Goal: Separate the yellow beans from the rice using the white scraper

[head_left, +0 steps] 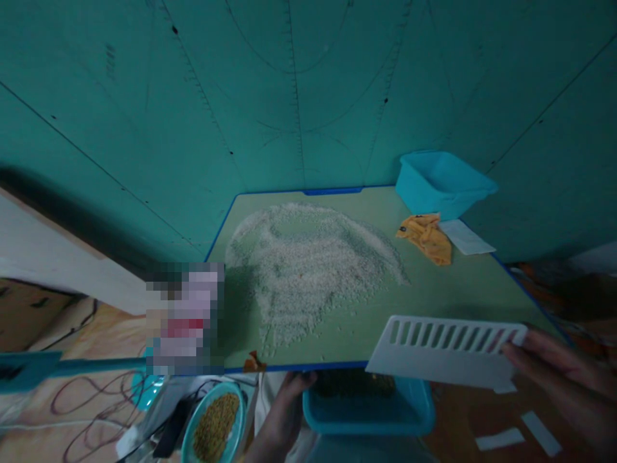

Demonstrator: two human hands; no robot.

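My right hand (540,366) is closed on the right end of a flat white plastic panel (434,360) with a row of slots along its top. The panel is held tilted above the table's front edge. My left hand (284,405) is at the left end of a blue basin (369,424) just below that edge, its thumb over the rim and its other fingers largely hidden. Dark material is visible inside the basin. Small white grains (308,263) are spread in a thin layer on the green tabletop (385,334), with a curved ridge along the back and right.
At the back right are an empty-looking blue tub (434,186), an orange cloth (427,238) and a white sheet (466,236). Lower left, a bowl of yellowish-brown grains (216,424) stands below the table. A green wall (289,96) rises behind. White strips (501,439) lie lower right.
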